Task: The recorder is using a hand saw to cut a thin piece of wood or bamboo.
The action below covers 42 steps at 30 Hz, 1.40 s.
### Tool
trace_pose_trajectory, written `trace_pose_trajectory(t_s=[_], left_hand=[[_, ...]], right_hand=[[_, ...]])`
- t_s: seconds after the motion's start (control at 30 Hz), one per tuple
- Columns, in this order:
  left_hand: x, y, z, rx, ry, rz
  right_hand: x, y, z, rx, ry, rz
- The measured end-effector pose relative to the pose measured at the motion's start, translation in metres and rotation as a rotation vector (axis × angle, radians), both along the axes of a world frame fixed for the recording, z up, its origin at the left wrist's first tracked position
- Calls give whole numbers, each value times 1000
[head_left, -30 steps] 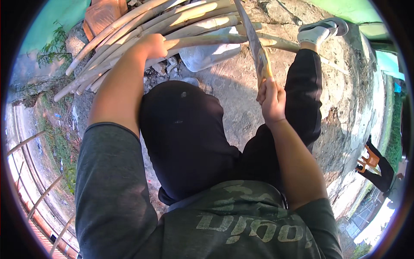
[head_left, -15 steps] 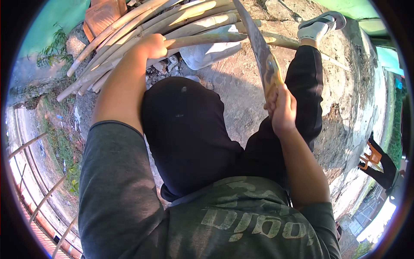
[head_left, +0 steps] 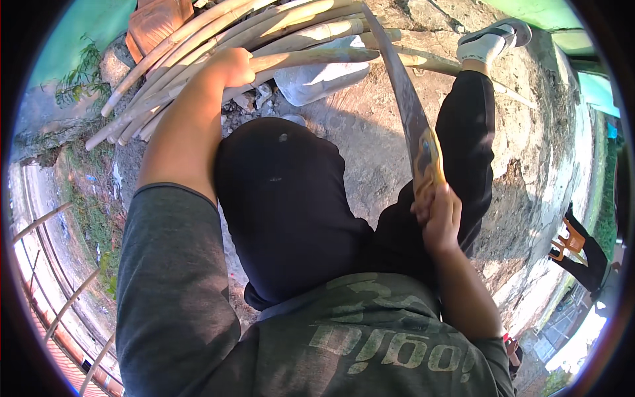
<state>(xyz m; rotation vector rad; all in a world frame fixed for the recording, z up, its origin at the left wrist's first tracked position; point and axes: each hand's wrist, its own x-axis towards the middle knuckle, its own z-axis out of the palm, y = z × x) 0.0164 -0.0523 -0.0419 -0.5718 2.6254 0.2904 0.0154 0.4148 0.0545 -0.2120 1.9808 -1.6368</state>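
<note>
My left hand [head_left: 235, 68] is closed around a bamboo pole [head_left: 304, 59] near the top of the view, over a pile of other poles. In my right hand [head_left: 440, 215] is a handsaw [head_left: 405, 89], its yellow-brown wooden handle wrapped by my fingers. The long blade slants up and left, and its upper part passes right at the far end of the held pole. Whether the teeth touch the bamboo cannot be made out. My bent left knee, in black trousers, rises just below the pole.
More bamboo poles [head_left: 198, 63] lie bundled at the upper left, beside an orange-brown block [head_left: 159, 30]. A whitish plastic sheet [head_left: 321, 79] is under the held pole. My right foot [head_left: 483, 46] rests on rough concrete. A person in dark trousers [head_left: 585, 264] is at the far right by an orange plastic stool.
My right hand has drawn the saw back toward my body, so the handle sits lower and slightly farther right. The left hand keeps its grip on the pole, nearly still.
</note>
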Motion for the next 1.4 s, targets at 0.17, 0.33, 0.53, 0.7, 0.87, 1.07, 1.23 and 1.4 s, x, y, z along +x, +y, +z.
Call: trace_pose_trajectory(t_s=[0.17, 0.33, 0.53, 0.7, 0.87, 1.07, 1.23, 1.4], left_hand=[[13, 22, 14, -5, -23, 59], [4, 28, 13, 19, -112, 40], [7, 9, 0, -6, 20, 34], [0, 17, 7, -18, -9, -3], [3, 0, -4, 18, -56, 41], [5, 7, 1, 24, -36, 38], [-1, 4, -18, 105, -38, 66], [4, 3, 0, 98, -38, 76]], right_hand=[[-69, -73, -8, -19, -160, -110], [-95, -102, -12, 12, -159, -99], [-36, -21, 7, -43, -100, -31], [-53, -53, -3, -55, -141, -26], [-40, -36, -12, -87, -59, 36], [-21, -31, -7, -119, -150, -60], [-47, -46, -41, -73, -2, -66], [-2, -15, -10, -10, -24, 7]])
